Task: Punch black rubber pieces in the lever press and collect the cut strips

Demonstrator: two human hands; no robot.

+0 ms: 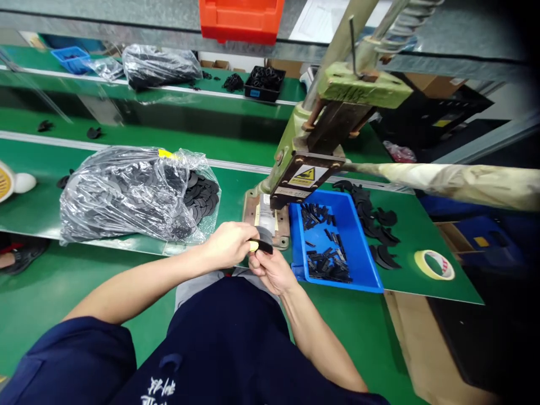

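Observation:
My left hand (228,243) and my right hand (270,269) meet at the front edge of the green bench, both pinching one flat black curved piece (264,245). A yellow tip shows on my left thumb. Just behind the hands stands the base (266,216) of a green hand press (337,107), whose head carries a yellow warning label. To the right lies a blue tray (358,236) with several small black strips. Loose black curved pieces (377,225) lie beside the tray.
A clear plastic bag (135,191) full of black pieces lies left of the press. The press lever (455,183), wrapped in tape, reaches out to the right. A roll of yellow tape (434,264) sits at the right. Farther back are another bag, a black box and an orange bin (240,19).

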